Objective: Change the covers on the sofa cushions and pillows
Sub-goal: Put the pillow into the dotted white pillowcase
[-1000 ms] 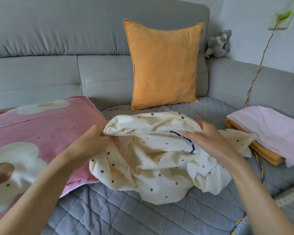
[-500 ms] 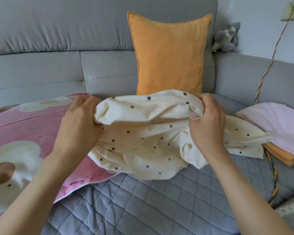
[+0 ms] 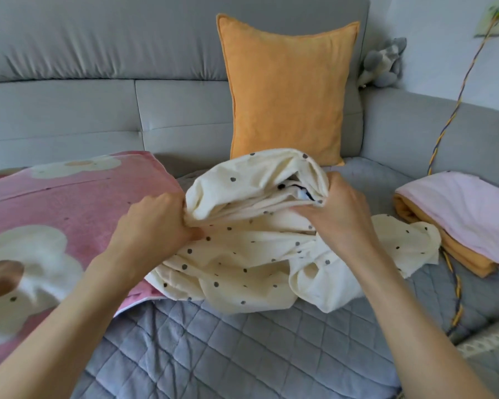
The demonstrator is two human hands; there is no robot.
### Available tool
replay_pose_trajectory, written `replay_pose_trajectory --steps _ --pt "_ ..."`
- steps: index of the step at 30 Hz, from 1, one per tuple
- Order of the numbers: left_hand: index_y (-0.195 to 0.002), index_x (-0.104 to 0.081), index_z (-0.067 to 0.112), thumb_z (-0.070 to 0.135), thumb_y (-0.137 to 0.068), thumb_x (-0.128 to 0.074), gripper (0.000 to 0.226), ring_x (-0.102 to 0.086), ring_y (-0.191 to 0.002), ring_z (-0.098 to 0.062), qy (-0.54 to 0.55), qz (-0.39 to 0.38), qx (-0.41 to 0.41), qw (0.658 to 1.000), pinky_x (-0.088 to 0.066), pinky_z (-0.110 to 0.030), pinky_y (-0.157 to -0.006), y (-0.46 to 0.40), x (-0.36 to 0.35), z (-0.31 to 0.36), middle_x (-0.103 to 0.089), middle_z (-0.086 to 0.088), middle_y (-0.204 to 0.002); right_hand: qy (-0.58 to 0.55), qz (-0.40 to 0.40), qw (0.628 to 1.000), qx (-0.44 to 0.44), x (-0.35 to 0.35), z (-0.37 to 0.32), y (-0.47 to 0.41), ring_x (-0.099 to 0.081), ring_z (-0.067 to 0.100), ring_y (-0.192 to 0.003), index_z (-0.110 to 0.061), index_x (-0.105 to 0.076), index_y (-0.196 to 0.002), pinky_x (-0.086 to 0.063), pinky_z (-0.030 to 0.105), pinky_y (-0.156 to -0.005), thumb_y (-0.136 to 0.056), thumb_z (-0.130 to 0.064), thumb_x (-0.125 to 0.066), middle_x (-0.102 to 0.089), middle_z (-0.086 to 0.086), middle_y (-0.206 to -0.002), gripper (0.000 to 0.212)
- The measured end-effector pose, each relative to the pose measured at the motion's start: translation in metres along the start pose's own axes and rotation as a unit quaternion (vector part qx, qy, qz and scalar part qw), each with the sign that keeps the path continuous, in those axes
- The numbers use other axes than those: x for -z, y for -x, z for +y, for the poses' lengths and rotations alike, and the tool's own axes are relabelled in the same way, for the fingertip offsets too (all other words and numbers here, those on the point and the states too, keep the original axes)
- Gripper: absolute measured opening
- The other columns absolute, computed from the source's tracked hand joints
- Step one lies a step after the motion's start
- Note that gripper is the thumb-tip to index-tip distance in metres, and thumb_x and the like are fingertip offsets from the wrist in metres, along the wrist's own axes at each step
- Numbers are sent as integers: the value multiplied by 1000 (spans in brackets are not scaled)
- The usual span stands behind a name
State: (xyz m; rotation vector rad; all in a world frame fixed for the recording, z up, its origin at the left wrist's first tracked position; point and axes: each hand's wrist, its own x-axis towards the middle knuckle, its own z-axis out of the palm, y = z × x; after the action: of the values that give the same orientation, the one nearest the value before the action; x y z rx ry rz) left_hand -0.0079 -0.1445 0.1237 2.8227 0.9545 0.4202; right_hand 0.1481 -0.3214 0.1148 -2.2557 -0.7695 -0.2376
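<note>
A cream cover with dark dots [image 3: 251, 254] lies bunched on the grey quilted sofa seat [image 3: 242, 349]. My left hand [image 3: 156, 223] grips its gathered edge at the left. My right hand [image 3: 337, 214] grips the edge at the right, beside a small white tag with black trim at the cover's mouth. A pink pillow with white flowers [image 3: 55, 220] lies flat at the left, partly under the cover. An orange cushion [image 3: 285, 93] stands upright against the sofa back.
Folded pink and orange cloths [image 3: 467, 220] are stacked on the seat at the right. A yellow-blue braided cord [image 3: 455, 110] hangs from the wall down over the sofa. A grey plush toy [image 3: 386, 61] sits on the corner of the sofa back.
Both hands lowered the bunched cover from in front of the orange cushion toward the seat. The cover's mouth with its tag shows again at my right hand.
</note>
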Motion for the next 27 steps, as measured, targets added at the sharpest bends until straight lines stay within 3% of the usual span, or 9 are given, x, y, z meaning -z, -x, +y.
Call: replay_pose_trajectory --steps 5,8,11,14,17,19,22,25,27 --pt "-68 -42 27 18 -76 -65 26 -54 -78 -24 2 -96 -34 995 -41 -31 -68 -2 7 -6 -48 9 -70 34 216 975 35 4 -6 -6 -41 21 -62 -10 -60 -83 -23 30 -55 -83 -11 -57 -49 0 -71 3" --pt "-88 -60 11 14 -75 -62 14 -57 -82 -26 88 -142 -33 985 -44 -33 -68 -10 7 -12 -61 -4 -85 18 202 979 33 4 -7 -5 -41 21 -62 -13 -57 -75 -26 30 -56 -81 -15 -56 -44 -5 -69 6" --pt "-77 -58 4 -3 -80 -52 10 -56 -70 -23 239 -70 -15 968 -43 -26 -57 -12 2 -12 -60 -7 -73 -13 131 991 -2 0 -3 -9 -41 19 -54 -15 -45 -59 -25 30 -49 -82 -20 -55 -44 -2 -55 26" --pt "-83 -62 6 -11 -81 -47 23 -62 -67 -17 527 -59 13 848 -51 -22 -57 -6 -3 5 -66 -5 -70 -70 45 996 -41 -3 5 -13 -41 21 -53 -17 -38 -53 -26 29 -48 -86 -24 -54 -42 1 -51 38" --pt "-89 -68 14 12 -62 -60 28 -67 -79 -19 639 -126 -4 759 -53 -28 -70 -3 -8 11 -71 -4 -86 -80 -2 995 -66 -9 12 -15 -42 19 -52 -16 -39 -53 -27 30 -50 -88 -28 -56 -42 0 -51 41" --pt "-95 -70 26 35 -65 -71 32 -67 -93 -16 537 -184 -29 823 -50 -30 -83 -4 -15 12 -72 2 -97 -93 7 993 -70 -8 16 -17 -41 17 -52 -17 -40 -56 -29 29 -54 -86 -26 -57 -42 -3 -52 36" --pt "-91 -61 35 56 -76 -66 26 -62 -90 -14 154 -181 -29 971 -45 -26 -76 -7 -25 15 -65 13 -89 -30 69 997 -35 2 20 -22 -46 18 -69 -17 -45 -81 -30 30 -62 -83 -23 -61 -49 -8 -71 17" --pt "-93 -63 17 37 -86 -59 22 -57 -86 -30 4 -103 12 995 -40 -32 -72 -9 -18 12 -62 -4 -87 13 180 983 41 7 20 -21 -47 23 -86 -15 -48 -96 -28 30 -74 -75 -14 -66 -46 -6 -85 28" --pt "-65 -55 13 16 -84 -56 19 -50 -67 -31 -5 -40 41 998 -38 -32 -63 -13 -5 -1 -53 -3 -64 41 218 971 84 0 21 -20 -48 25 -92 -14 -53 -99 -20 29 -75 -70 -14 -70 -51 -4 -87 34"
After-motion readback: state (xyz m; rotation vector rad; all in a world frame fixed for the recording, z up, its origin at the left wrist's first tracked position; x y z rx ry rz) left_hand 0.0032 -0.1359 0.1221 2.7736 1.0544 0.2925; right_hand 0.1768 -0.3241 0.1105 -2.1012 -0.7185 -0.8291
